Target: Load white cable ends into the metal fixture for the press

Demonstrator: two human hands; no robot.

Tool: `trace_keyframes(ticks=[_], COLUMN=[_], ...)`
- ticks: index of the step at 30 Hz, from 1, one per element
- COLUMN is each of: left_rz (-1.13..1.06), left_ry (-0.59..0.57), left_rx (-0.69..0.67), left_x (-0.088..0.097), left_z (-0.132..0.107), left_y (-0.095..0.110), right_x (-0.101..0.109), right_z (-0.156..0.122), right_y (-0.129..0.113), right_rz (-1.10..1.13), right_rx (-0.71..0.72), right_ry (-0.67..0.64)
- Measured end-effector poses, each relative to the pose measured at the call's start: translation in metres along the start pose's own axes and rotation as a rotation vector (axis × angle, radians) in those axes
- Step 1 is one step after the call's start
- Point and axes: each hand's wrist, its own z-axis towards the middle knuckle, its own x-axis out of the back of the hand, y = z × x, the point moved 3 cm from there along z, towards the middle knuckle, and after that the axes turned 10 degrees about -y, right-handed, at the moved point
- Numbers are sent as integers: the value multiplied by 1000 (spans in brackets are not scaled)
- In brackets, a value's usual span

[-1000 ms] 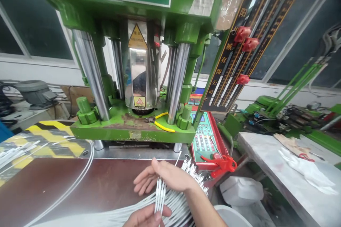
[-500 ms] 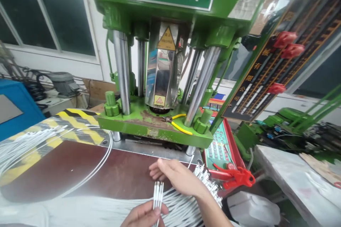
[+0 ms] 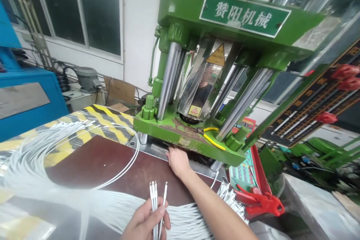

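The white cables [image 3: 153, 197] stood in a small upright bunch at the bottom centre of the frame, tips up. The left hand [image 3: 147, 217] pinched them between its closed thumb and fingers, with one cable splayed apart to the right of the others. A loose pinch could have let that one slip or cross its neighbours, muddling their order.

The right hand [image 3: 179, 162] reached in at the centre, palm down, its fingertips at the gap under the green plate [image 3: 157, 129], next to a flat metal bar [image 3: 159, 148]. Its fingers were bent and partly hidden; whether they gripped the bar could not be told. The gravest risk seemed to lie here: had the press come down, those fingers could have been crushed.

Around the hands, a long cable bundle [image 3: 188, 220] swept over the brown board [image 3: 92, 161]; the left wrist or a sleeve could have snagged it. Yellow-handled pliers [image 3: 215, 142] lay on the green plate near its front edge, where a jolt might have tipped them off.

At the lower right, a red housing [image 3: 263, 180] contained a keypad [image 3: 242, 174], with red-handled cutters [image 3: 266, 203] across its near end. A pale object [image 3: 270, 231], perhaps a container, was cut off below; its contents could not be seen.
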Motion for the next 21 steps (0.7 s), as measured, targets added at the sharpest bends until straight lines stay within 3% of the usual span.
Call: trace_keyframes(ticks=[5,7,10,12,14,21], left_rz=[56,163,296,314,296,317], left_ry=[-7,-24,-52,-45,-38,-76], left_rx=[27,45,67,82,87,155], left_x=[5,4,0,-3,-5,-23], left_z=[4,6,9,12,17,33], left_y=[-3,-1,3,4,3,-5], right_x=[14,19,20,18,16,14], right_z=[-46,-67,-87,-95,-99,-111], right_y=[-4,1,14,21,26,42], right_rz=[81,334,918,1256,1458,1698], right_rx=[42,82,140,147,152,152], right_ry=[76,55,-84,-185,-209,-197])
